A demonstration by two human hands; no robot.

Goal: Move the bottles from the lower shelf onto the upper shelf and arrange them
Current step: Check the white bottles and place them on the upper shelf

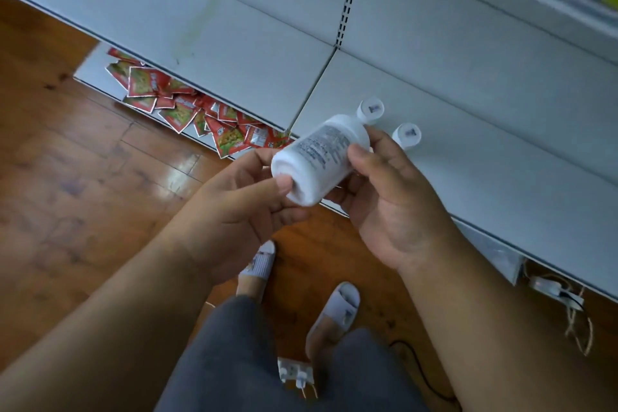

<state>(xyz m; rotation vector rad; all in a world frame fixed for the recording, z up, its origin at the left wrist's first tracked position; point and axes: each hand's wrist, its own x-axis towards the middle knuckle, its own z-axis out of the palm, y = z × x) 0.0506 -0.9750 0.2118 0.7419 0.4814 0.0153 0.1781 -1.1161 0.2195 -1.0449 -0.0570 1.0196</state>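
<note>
**Bottle held in both hands above shelf edge**

A white, smooth plastic bottle (320,157) with a printed label lies tilted on its side, cylindrical base toward the camera. The left hand (240,207) pinches the base rim with thumb and fingers; the right hand (394,197) curls round the body near the neck. Two more white round-capped bottles (406,134) stand on the flat grey metal shelf (468,104) just behind. Glossy red foil packets (187,110) lie heaped on the lowest shelf. The floor (67,160) is polished wood planks.
</note>
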